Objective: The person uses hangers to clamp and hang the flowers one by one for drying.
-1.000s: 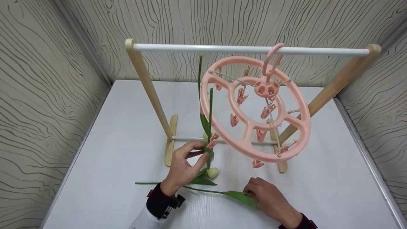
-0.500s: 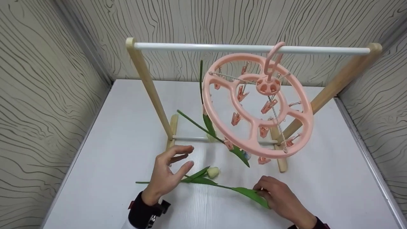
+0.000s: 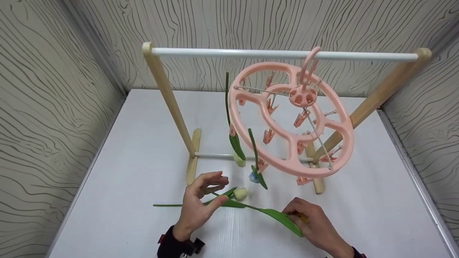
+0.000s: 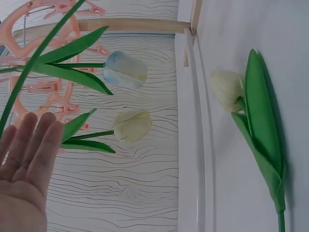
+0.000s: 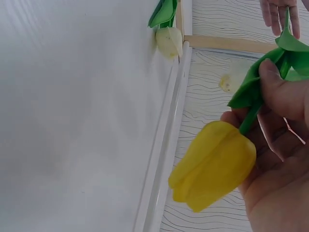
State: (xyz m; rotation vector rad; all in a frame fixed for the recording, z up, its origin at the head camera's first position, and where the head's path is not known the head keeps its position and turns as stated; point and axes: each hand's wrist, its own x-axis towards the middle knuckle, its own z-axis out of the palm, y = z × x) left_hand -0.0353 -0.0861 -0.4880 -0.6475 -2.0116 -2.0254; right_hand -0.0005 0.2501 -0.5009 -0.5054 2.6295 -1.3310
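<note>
My right hand (image 3: 312, 224) pinches a yellow tulip (image 5: 215, 164) by its stem and leaf, just behind the bloom. The tulip's stem runs leftward to my left hand (image 3: 199, 202), which has its fingers spread apart from the thumb and grips nothing. A white tulip (image 3: 240, 194) lies on the table by the left fingertips. Above hangs a round pink clip hanger (image 3: 293, 147). Two tulips dangle bloom-down from its clips: a pale blue one (image 4: 124, 70) and a white one (image 4: 133, 125).
The hanger hooks over the white top bar (image 3: 229, 52) of a rack with wooden posts (image 3: 168, 96). A thin lower rod (image 3: 215, 156) joins its feet. Several more pink clips hang around the ring. Patterned walls (image 3: 200, 25) enclose the white table (image 3: 125, 172).
My left hand has let go of the blue tulip, drawn back, then moved slightly right towards the yellow tulip's stem. The clipped blue tulip has swung and the hanger has turned a little.
</note>
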